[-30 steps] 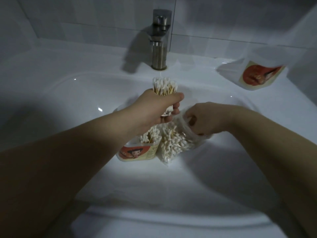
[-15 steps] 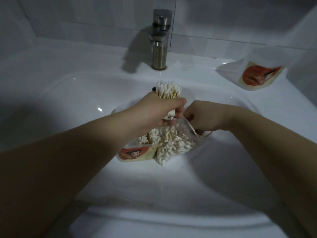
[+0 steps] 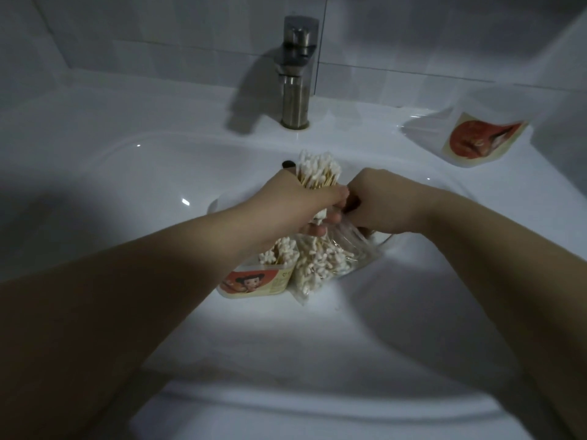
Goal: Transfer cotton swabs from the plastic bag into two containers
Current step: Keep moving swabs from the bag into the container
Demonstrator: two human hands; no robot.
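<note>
My left hand (image 3: 301,208) grips an upright bundle of cotton swabs (image 3: 317,171), white tips up, above the middle of the sink. My right hand (image 3: 381,201) is closed against the bundle and on the mouth of the clear plastic bag (image 3: 327,262), which lies in the basin with many swabs inside. To the left of the bag stands a small container (image 3: 257,282) with a red cartoon label, holding several swabs. A second container (image 3: 473,138) with a similar label lies on the sink's back right ledge; its inside is hidden.
A white ceramic sink (image 3: 158,173) fills the view. A steel tap (image 3: 297,74) stands at the back centre, in front of grey wall tiles. The light is dim apart from a bright patch on the basin.
My right hand has risen from the bag up to the bundle's lower end, meeting my left hand. The bundle has shifted slightly right.
</note>
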